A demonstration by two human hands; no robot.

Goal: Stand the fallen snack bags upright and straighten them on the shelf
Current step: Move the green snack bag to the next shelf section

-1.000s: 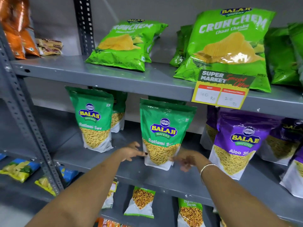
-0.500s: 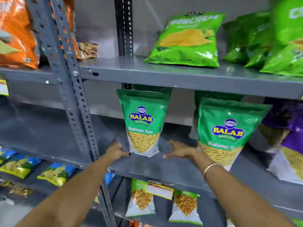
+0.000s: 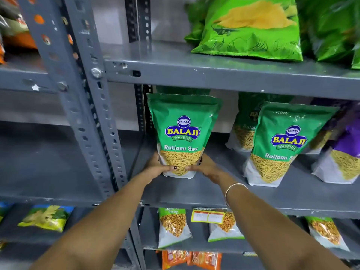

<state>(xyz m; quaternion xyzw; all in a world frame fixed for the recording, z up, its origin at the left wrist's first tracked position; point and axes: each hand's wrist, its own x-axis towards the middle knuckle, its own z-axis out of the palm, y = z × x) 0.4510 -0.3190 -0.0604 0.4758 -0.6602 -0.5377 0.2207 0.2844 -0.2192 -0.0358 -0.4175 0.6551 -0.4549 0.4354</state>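
A green Ratlami Sev bag (image 3: 183, 129) stands upright at the left end of the middle shelf (image 3: 214, 193). My left hand (image 3: 157, 168) grips its lower left corner and my right hand (image 3: 206, 166) grips its lower right corner, thumbs meeting across the front. A second green Ratlami Sev bag (image 3: 282, 145) stands upright to the right, with another green bag (image 3: 243, 129) behind it. A purple bag (image 3: 342, 152) stands at the far right edge.
A grey slotted upright post (image 3: 91, 117) rises just left of the held bag. Green Crunchem chip bags (image 3: 251, 30) lean on the upper shelf. Smaller snack bags (image 3: 173, 227) and a yellow price tag (image 3: 208, 216) sit on the lower shelf.
The view swung left and closer. Both hands left the right green bag, moved to the left green bag and closed on its lower corners.
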